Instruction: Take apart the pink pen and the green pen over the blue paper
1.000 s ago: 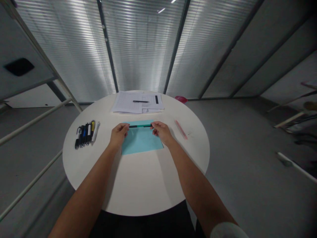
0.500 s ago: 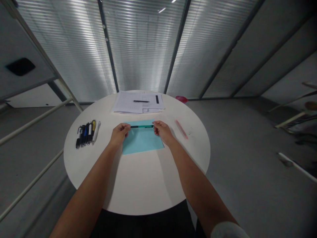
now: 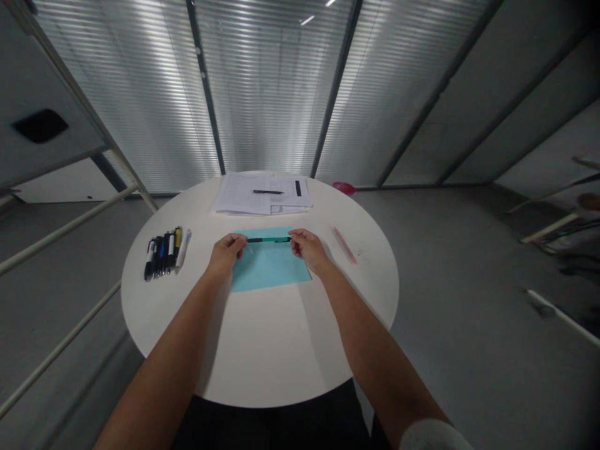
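A green and black pen (image 3: 268, 239) is held level between both hands over a light blue sheet (image 3: 270, 270) on the round white table (image 3: 262, 350). My left hand (image 3: 225, 252) pinches the pen's left end with curled fingers. My right hand (image 3: 306, 249) pinches its right end the same way. Both hands rest at the sheet's far corners.
A row of several pens (image 3: 165, 252) lies at the table's left. White papers (image 3: 262, 194) with a black pen (image 3: 267, 192) on them sit at the far edge. A pink pen (image 3: 344, 245) lies to the right. A red object (image 3: 344, 187) is behind the table. Glass partitions stand beyond.
The hands and the pen have stayed almost where they were; only the view has shifted slightly.
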Demonstrator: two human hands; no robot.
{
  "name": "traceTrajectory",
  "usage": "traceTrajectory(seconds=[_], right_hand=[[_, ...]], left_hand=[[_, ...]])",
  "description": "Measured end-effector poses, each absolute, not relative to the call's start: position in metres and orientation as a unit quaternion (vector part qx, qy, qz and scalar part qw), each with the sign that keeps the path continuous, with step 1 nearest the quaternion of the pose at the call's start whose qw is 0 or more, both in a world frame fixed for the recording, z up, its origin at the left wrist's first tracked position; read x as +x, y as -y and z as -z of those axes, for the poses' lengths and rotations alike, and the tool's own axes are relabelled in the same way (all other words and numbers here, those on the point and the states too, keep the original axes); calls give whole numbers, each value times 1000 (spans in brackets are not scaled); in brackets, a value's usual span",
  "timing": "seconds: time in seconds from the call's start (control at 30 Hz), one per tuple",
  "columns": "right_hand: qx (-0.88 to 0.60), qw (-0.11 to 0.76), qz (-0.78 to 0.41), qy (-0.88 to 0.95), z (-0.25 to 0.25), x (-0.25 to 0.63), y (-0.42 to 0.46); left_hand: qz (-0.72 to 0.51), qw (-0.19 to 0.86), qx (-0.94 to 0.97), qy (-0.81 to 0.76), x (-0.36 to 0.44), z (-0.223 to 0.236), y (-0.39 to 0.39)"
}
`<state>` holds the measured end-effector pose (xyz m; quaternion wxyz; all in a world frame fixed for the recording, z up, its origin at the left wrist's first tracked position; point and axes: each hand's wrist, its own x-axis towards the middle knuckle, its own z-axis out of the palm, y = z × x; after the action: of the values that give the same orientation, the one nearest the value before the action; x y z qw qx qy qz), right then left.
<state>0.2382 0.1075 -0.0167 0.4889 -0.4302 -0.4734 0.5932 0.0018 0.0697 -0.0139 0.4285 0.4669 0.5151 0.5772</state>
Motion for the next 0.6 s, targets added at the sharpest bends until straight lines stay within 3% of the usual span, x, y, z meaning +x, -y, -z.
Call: traceTrajectory(seconds=[0.6], right_hand=[[-422,490,-600,470,14,238,-106]], left_hand=[[-585,449,471,-485,-2,18,-72]])
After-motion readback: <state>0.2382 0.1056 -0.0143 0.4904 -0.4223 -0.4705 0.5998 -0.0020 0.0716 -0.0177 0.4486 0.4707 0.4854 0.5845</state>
